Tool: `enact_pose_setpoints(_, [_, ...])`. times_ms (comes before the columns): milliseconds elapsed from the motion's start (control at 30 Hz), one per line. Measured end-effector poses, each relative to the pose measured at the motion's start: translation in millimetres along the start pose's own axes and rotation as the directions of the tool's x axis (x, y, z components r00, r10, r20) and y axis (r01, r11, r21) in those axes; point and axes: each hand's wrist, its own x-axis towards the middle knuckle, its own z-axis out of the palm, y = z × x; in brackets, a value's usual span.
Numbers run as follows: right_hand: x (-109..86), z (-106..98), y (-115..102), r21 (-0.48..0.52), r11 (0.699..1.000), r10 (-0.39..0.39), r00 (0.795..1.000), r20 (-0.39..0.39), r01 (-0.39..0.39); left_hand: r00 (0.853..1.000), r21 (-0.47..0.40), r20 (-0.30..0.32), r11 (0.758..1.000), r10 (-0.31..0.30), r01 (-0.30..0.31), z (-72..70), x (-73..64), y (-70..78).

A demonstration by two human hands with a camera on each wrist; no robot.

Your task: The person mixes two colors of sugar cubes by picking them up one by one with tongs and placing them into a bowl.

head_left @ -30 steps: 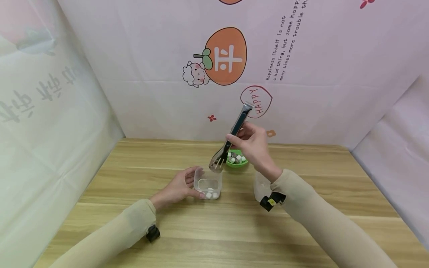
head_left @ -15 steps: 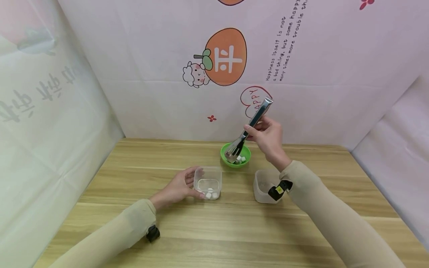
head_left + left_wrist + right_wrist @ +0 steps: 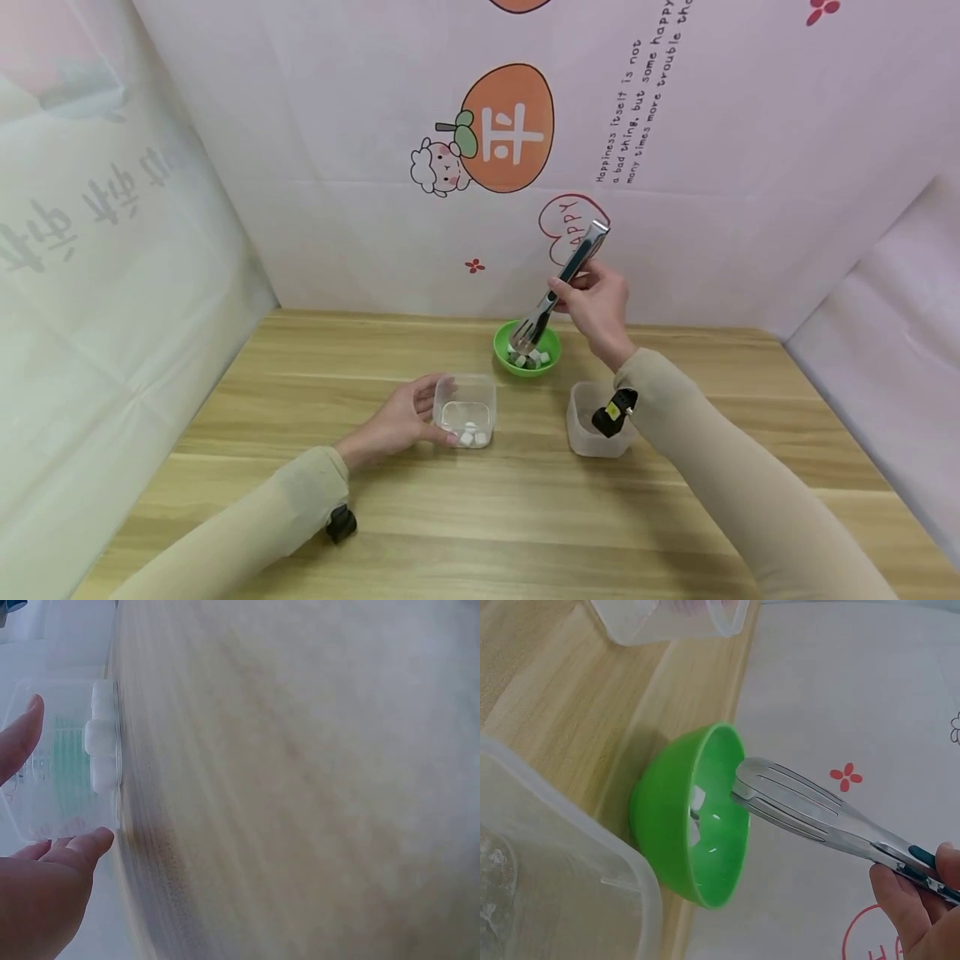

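My right hand (image 3: 600, 310) grips metal tongs (image 3: 802, 806) with dark green handle strips, tilted down to the left. Their tips are at the opening of a green bowl (image 3: 656, 817) that contains white and dark grey-brown cubes (image 3: 532, 360). Whether a cube is between the tips, I cannot tell. My left hand (image 3: 397, 425) holds a clear plastic container (image 3: 465, 387) by its left side, with the thumb at the near corner and the other fingers farther back. A few white cubes (image 3: 101, 739) lie on that container's bottom.
A second clear plastic container (image 3: 596, 446) stands on the right, below my right wrist, which partly hides its inside. The wood-grain table (image 3: 480, 517) ends at a printed cloth backdrop (image 3: 360, 242) behind the bowl. Cloth also hangs along both sides.
The tongs in my right hand have moved from above the left container to the green bowl, right and away. Since half a second ago their tips rose slightly. My left hand stays put.
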Motion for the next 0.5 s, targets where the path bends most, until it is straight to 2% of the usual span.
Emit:
enact_pose_setpoints(167, [4.6, 4, 7, -0.026, 0.999, 0.03, 0.999, -0.015, -0.031, 1.0, 0.003, 0.009, 1.0, 0.013, -0.013, -0.2, 0.2, 1.6])
enact_pose_setpoints(500, [7.3, 6, 13, -0.04, 0.998, 0.037, 0.999, -0.021, -0.038, 1.0, 0.008, 0.008, 1.0, 0.004, -0.004, -0.2, -0.2, 2.9])
